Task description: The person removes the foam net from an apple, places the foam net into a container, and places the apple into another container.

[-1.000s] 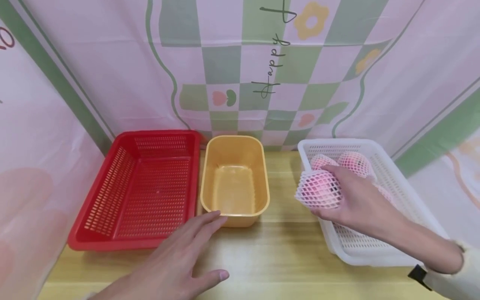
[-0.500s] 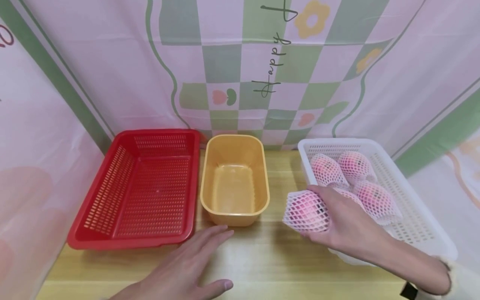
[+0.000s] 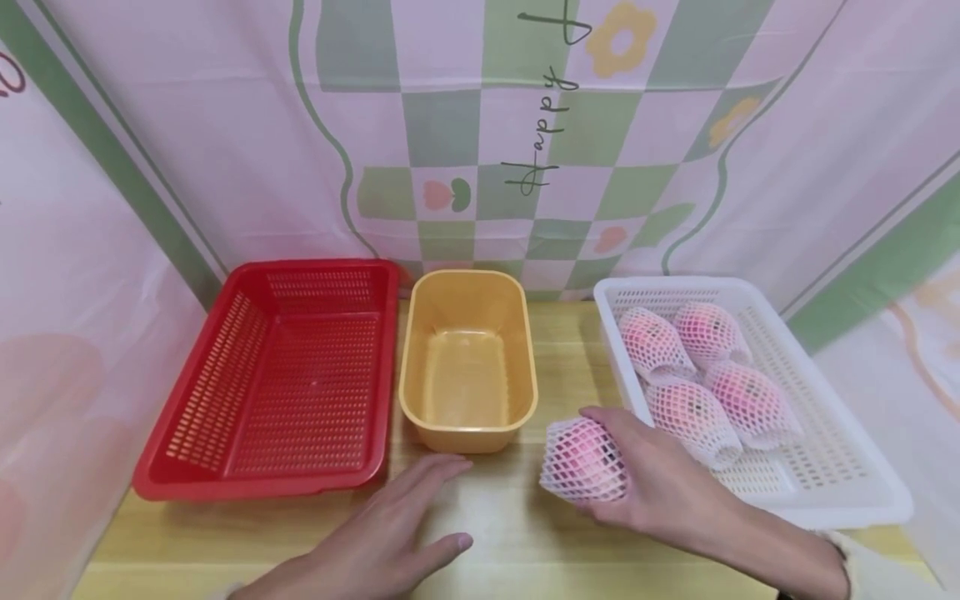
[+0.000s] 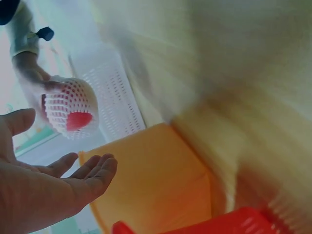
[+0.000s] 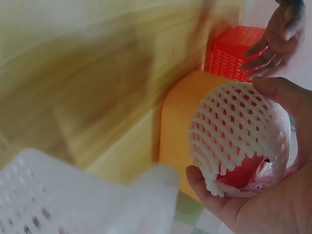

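My right hand (image 3: 660,475) grips a round pinkish-red fruit (image 3: 585,460) in a white foam net sleeve, in front of the white basket's near left side. In the right wrist view the thumb and fingers curl round the netted fruit (image 5: 239,131), and red skin shows through a gap in the net. My left hand (image 3: 390,525) holds nothing; its fingers are relaxed, just in front of the yellow bin (image 3: 468,442). In the left wrist view that hand (image 4: 53,185) lies palm up with fingers extended. Several more netted fruits (image 3: 690,412) lie in the white basket (image 3: 832,400).
At the left stands a red slotted basket (image 3: 315,383) with nothing in it. The yellow bin sits between it and the white basket, also with nothing inside. All three rest on a wooden table (image 3: 517,542), backed by a printed cloth (image 3: 442,125).
My right hand has carried the netted fruit out over the white basket's left rim, toward me and leftward. My left hand has drawn slightly back from the yellow bin's rim.
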Available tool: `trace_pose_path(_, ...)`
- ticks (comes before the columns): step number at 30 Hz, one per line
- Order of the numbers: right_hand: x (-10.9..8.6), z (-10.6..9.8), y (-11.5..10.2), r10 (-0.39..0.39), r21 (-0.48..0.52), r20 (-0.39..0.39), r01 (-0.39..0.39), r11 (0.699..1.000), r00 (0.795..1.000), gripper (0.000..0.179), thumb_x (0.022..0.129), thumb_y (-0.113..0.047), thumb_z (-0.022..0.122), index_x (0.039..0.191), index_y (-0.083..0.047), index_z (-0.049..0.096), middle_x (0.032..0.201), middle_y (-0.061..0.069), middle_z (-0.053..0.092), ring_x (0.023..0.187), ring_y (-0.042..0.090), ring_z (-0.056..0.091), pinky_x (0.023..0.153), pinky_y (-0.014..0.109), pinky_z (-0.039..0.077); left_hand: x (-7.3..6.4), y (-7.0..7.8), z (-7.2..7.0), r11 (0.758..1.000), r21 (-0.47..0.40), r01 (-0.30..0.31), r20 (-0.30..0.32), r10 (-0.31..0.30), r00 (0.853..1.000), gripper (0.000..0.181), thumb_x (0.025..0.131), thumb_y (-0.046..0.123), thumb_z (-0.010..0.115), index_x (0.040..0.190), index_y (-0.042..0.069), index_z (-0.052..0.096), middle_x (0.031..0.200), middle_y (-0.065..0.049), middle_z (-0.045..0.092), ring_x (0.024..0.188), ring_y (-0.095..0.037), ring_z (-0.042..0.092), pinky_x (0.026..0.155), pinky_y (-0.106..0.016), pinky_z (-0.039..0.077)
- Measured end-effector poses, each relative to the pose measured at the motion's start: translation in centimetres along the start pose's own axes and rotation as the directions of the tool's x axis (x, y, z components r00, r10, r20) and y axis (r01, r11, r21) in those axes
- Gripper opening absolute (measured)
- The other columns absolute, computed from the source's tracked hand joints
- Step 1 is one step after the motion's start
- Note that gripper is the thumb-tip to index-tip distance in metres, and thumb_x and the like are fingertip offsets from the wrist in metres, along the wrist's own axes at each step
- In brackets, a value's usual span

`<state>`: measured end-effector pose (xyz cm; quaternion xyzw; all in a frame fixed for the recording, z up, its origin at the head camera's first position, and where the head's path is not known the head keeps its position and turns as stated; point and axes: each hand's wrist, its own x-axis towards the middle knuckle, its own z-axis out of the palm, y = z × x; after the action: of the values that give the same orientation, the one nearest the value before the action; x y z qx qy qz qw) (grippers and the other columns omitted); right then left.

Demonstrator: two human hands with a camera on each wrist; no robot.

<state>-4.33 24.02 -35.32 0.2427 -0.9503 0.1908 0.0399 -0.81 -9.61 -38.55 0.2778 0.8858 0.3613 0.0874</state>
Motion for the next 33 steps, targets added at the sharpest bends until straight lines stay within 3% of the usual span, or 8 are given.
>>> trace_pose_path(5, -0.5, 1.6, -0.4, 0.007, 0.047, 0.028, -0.008, 0.999, 1.0, 0.098, 0.062, -0.041, 0.101, 0.141, -0.003, 0.057, 0.129, 0.01, 0.069, 0.109, 0.027, 0.071, 0.091, 0.049, 0.062, 0.4, -0.7, 1.1, 0.998, -0.051, -0.04, -0.059, 0.036, 0.998, 0.055, 0.104, 0.042, 0.068, 0.15, 0.018, 0.054, 0.147, 0.007, 0.057, 0.132, -0.017, 0.059, 0.109, -0.045, 0.052)
trace_pose_path(10, -1.0, 2.8, -0.7, 0.015, 0.094, 0.053, -0.02, 0.995, 0.998, 0.097, 0.064, -0.04, 0.1, 0.142, -0.003, 0.056, 0.129, 0.009, 0.069, 0.111, 0.026, 0.069, 0.094, 0.049, 0.061, 0.8, -1.2, 1.9, 0.992, -0.124, -0.019, -0.065, 0.011, 0.998, 0.049, 0.104, 0.041, 0.068, 0.147, 0.018, 0.056, 0.143, 0.008, 0.06, 0.12, -0.021, 0.065, 0.1, -0.044, 0.056)
trace_pose_path(14, -1.3, 3.4, -0.8, 0.023, 0.106, 0.066, -0.03, 0.994, 0.998, 0.096, 0.065, -0.042, 0.099, 0.142, -0.004, 0.055, 0.129, 0.009, 0.069, 0.111, 0.027, 0.069, 0.094, 0.049, 0.061, 1.4, -1.5, 2.6, 0.98, -0.196, -0.02, -0.054, 0.01, 0.999, 0.046, 0.104, 0.036, 0.069, 0.144, 0.016, 0.059, 0.138, 0.003, 0.064, 0.118, -0.024, 0.068, 0.1, -0.042, 0.058)
trace_pose_path(20, -1.3, 4.4, -1.0, -0.007, 0.1, 0.062, 0.001, 0.995, 0.998, 0.096, 0.064, -0.043, 0.098, 0.142, -0.005, 0.055, 0.125, 0.006, 0.069, 0.104, 0.024, 0.07, 0.088, 0.046, 0.062, 2.4, -2.3, 3.6, 0.963, -0.251, -0.095, -0.1, 0.072, 0.992, 0.037, 0.101, 0.019, 0.072, 0.135, 0.006, 0.063, 0.128, -0.009, 0.069, 0.111, -0.026, 0.071, 0.098, -0.038, 0.06)
trace_pose_path(23, -1.2, 4.9, -1.1, -0.014, 0.101, 0.067, 0.007, 0.995, 0.998, 0.096, 0.064, -0.043, 0.098, 0.142, -0.006, 0.055, 0.125, 0.005, 0.069, 0.104, 0.023, 0.07, 0.088, 0.045, 0.062, 2.9, -2.6, 4.1, 0.942, -0.315, -0.117, -0.111, 0.086, 0.99, 0.036, 0.1, 0.011, 0.072, 0.133, 0.001, 0.063, 0.126, -0.014, 0.069, 0.111, -0.03, 0.071, 0.098, -0.036, 0.06)
trace_pose_path(27, -1.1, 5.2, -1.3, -0.009, 0.121, 0.087, -0.001, 0.993, 0.996, 0.097, 0.066, -0.044, 0.098, 0.144, -0.007, 0.054, 0.128, 0.007, 0.068, 0.106, 0.025, 0.071, 0.089, 0.046, 0.062, 3.7, -2.5, 4.9, 0.892, -0.439, -0.11, -0.104, 0.071, 0.992, 0.034, 0.098, 0.0, 0.07, 0.13, -0.007, 0.062, 0.126, -0.021, 0.067, 0.113, -0.037, 0.071, 0.099, -0.032, 0.059)
trace_pose_path(33, -0.8, 5.7, -1.7, -0.017, 0.154, 0.1, 0.001, 0.988, 0.995, 0.096, 0.068, -0.046, 0.097, 0.144, -0.006, 0.054, 0.128, 0.006, 0.068, 0.106, 0.023, 0.07, 0.088, 0.043, 0.063, 4.3, -2.2, 6.0, 0.844, -0.528, -0.095, -0.11, 0.043, 0.993, 0.031, 0.094, -0.011, 0.069, 0.124, -0.008, 0.065, 0.122, -0.021, 0.069, 0.109, -0.035, 0.073, 0.095, -0.026, 0.06)
